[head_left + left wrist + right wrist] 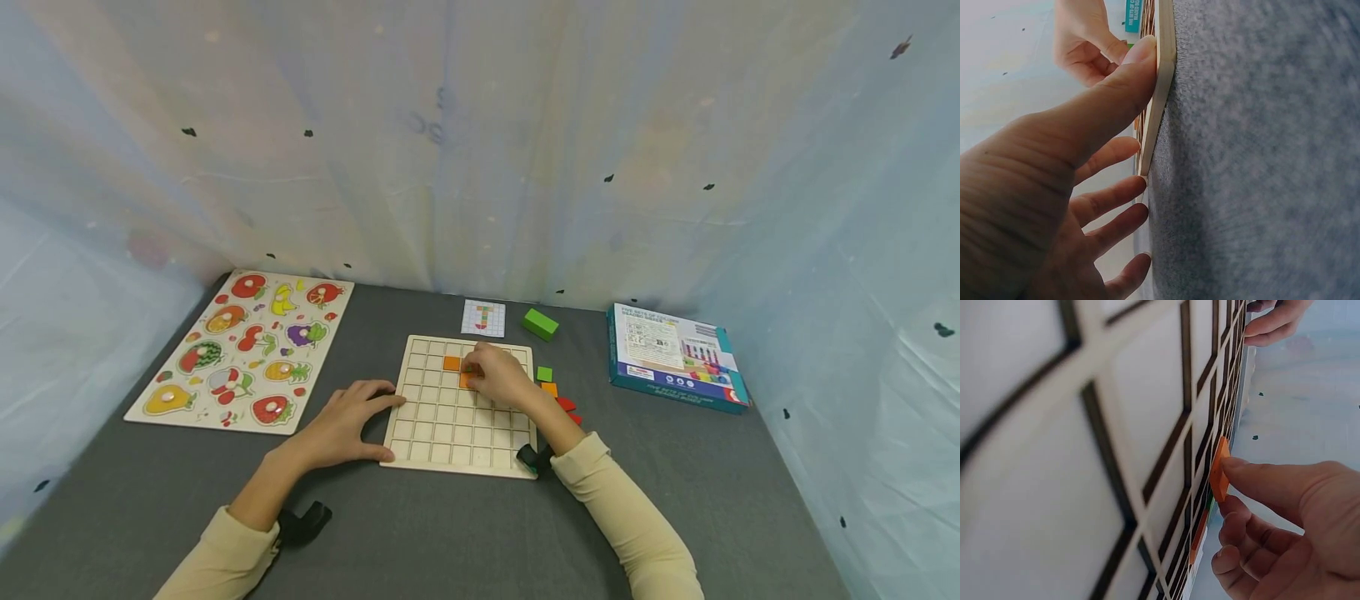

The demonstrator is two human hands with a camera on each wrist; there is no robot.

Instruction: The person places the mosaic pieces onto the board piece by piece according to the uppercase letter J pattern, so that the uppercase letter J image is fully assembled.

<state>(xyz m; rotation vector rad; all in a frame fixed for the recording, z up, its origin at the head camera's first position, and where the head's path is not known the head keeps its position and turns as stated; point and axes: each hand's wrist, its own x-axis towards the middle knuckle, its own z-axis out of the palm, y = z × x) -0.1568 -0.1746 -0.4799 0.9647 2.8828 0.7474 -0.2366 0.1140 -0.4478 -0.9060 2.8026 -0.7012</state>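
Observation:
A pale wooden grid board (442,433) lies flat in front of me. My right hand (497,375) pinches an orange square tile (1219,472) between thumb and finger, tilted over the grid at the upper middle. Another orange tile (452,363) sits in a cell just left of those fingers. A sliver of green (1211,503) shows beyond the held tile, partly hidden. My left hand (341,423) spreads along the board's left edge, its thumb (1138,53) on the near corner and fingertips by the side.
Right of the board lie a green tile (544,374), an orange tile (550,389) and red pieces (566,404). Behind it are a pattern card (483,318) and a green block (541,324). A fruit puzzle board (247,350) stands left, a blue-edged box (675,358) right.

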